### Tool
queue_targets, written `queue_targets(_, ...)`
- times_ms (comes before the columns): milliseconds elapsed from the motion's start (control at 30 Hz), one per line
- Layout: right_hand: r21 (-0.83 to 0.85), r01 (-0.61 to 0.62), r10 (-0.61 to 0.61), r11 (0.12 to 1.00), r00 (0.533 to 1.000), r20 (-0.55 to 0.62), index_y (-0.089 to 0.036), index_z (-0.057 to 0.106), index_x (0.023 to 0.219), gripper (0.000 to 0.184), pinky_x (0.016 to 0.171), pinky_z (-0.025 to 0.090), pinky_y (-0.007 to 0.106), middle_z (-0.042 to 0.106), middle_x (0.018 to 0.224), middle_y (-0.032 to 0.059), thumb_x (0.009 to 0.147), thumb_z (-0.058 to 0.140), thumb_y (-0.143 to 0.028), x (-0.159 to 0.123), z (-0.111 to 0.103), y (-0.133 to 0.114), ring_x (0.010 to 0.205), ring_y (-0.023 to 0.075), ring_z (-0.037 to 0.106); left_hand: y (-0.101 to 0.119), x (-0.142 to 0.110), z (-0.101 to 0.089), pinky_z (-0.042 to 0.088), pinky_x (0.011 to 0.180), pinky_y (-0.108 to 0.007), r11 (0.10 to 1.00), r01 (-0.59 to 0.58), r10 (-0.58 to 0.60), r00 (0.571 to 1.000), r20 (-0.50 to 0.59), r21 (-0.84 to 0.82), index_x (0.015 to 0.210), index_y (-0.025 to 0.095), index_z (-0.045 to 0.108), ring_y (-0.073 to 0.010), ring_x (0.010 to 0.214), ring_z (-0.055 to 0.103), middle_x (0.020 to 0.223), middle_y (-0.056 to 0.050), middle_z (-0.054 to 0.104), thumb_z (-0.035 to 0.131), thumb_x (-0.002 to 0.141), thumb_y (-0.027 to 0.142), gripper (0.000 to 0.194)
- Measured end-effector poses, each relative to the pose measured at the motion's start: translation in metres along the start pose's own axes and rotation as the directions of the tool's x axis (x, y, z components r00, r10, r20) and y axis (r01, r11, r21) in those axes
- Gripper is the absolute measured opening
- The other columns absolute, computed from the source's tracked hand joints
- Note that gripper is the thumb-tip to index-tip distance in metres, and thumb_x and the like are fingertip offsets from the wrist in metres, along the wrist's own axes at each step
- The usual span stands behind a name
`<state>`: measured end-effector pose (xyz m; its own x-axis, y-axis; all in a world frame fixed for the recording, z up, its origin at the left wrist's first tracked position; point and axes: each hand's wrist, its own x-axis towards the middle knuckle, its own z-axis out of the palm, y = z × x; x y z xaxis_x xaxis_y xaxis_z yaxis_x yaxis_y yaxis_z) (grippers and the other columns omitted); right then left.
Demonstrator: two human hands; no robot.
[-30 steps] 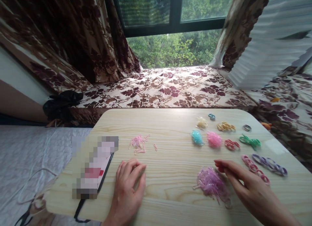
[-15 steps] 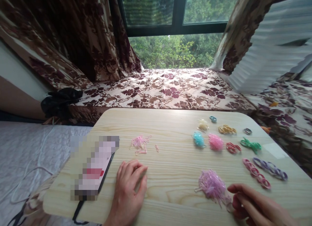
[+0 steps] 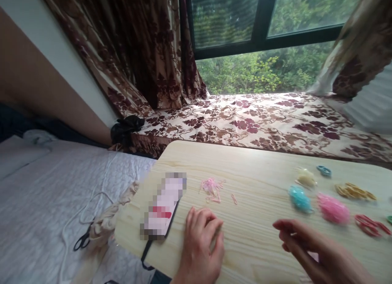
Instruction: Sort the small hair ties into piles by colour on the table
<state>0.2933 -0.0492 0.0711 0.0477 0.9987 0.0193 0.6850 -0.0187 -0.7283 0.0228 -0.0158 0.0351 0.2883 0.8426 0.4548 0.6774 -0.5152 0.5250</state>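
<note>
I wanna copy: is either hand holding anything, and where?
Nothing shows in the bare left hand or bare right hand, though curled fingers could hide something small.

Surface (image 3: 245,165) before ledge (image 3: 232,126); window (image 3: 226,22) behind ledge, curtains (image 3: 167,51) either side. Bed (image 3: 39,198) left of surface. On surface, left end: phone (image 3: 165,208), cable (image 3: 146,255) at near end. Right of phone: small band pile (image 3: 211,187), loose band (image 3: 234,199) just right. Left hand (image 3: 203,243) before pile. Right side: band clusters (image 3: 300,199), several, near one another, beyond right hand (image 3: 315,249).
</note>
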Motion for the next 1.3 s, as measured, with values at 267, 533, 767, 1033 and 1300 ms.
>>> queue_targets(267, -0.181, 0.142, -0.105, 0.973, 0.974, 0.203, -0.024, 0.070, 0.082, 0.032, 0.062, 0.051, 0.032, 0.073, 0.080, 0.0054, 0.088, 0.041, -0.038, 0.064, 0.046, -0.053, 0.067, 0.0194, 0.068, 0.002, 0.001, 0.002, 0.037, 0.113, -0.058, 0.996, 0.051, -0.052, 0.999, -0.009, -0.078, 0.103, 0.024, 0.065, -0.0217, 0.102, 0.062, 0.097, -0.005, 0.063, 0.051, 0.083, 0.009, 0.028)
queue_targets(533, -0.279, 0.153, -0.079, 0.948, 0.963, 0.259, -0.024, 0.071, 0.084, 0.027, 0.061, 0.043, 0.031, 0.071, 0.085, 0.0047, 0.085, 0.044, -0.024, 0.092, 0.074, -0.070, 0.068, 0.0193, 0.067, 0.008, 0.001, 0.008, 0.036, 0.114, -0.055, 0.992, 0.080, -0.090, 0.991, -0.101, -0.096, 0.099, 0.023, 0.063, -0.0213, 0.103, 0.061, 0.098, -0.004, 0.063, 0.050, 0.080, 0.008, 0.028)
queue_targets(767, -0.320, 0.166, -0.085, 0.933, 0.964, 0.253, -0.024, 0.070, 0.084, 0.020, 0.059, 0.039, 0.028, 0.069, 0.084, 0.0023, 0.088, 0.050, -0.026, 0.100, 0.086, -0.075, 0.068, 0.0175, 0.065, 0.007, 0.001, 0.010, 0.034, 0.115, -0.055, 0.989, 0.095, -0.105, 0.990, -0.090, -0.114, 0.098, 0.023, 0.063, -0.0223, 0.104, 0.061, 0.099, -0.005, 0.064, 0.048, 0.079, 0.008, 0.029)
queue_targets(1033, -0.355, 0.168, -0.100, 0.920, 0.975, 0.201, -0.023, 0.068, 0.089, 0.021, 0.060, 0.039, 0.029, 0.070, 0.088, 0.0035, 0.090, 0.050, -0.033, 0.112, 0.094, -0.075, 0.072, 0.0195, 0.066, 0.006, 0.001, 0.010, 0.033, 0.115, -0.054, 0.986, 0.106, -0.117, 0.989, -0.087, -0.127, 0.097, 0.023, 0.063, -0.0222, 0.103, 0.061, 0.098, -0.004, 0.064, 0.048, 0.080, 0.010, 0.026)
queue_targets(1300, -0.367, 0.179, -0.127, 0.913, 0.979, 0.161, -0.024, 0.065, 0.076, 0.029, 0.058, 0.036, 0.029, 0.067, 0.082, 0.0032, 0.090, 0.042, -0.033, 0.114, 0.092, -0.072, 0.067, 0.0183, 0.063, 0.006, 0.002, 0.008, 0.033, 0.116, -0.053, 0.987, 0.118, -0.125, 0.990, -0.065, -0.106, 0.097, 0.023, 0.063, -0.0210, 0.101, 0.062, 0.098, -0.004, 0.064, 0.051, 0.075, 0.006, 0.030)
